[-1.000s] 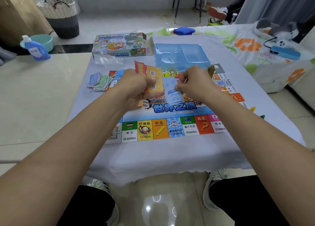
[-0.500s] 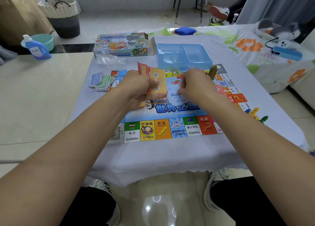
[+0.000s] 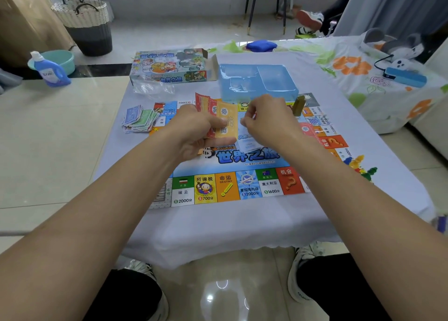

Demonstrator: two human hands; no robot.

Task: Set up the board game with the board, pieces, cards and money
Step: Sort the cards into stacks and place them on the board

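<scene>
While the game board [image 3: 242, 175] lay flat on the cloth-covered table [image 3: 218, 228], both hands worked above its middle. The left hand [image 3: 194, 132] gripped a fan of orange and red cards [image 3: 219, 119], thumb pressed across their faces and fingers curled behind. The right hand [image 3: 266, 122] hovered just beside that fan with its fingers bent inward — whether they pinched anything could not be told, since the hand's back hid the tips. A pale blue card [image 3: 248, 143] lay on the board just below that hand.

A loose heap of paper money [image 3: 138, 118] sat at the board's far left corner, partly overlapping its edge. Beyond the board stood the blue plastic tray [image 3: 257, 82], and left of it the printed game box [image 3: 169, 67] with a clear plastic bag [image 3: 152, 89] in front. Small coloured pieces [image 3: 358, 166] clustered on the cloth near the board's right side — mostly behind the right forearm.
</scene>
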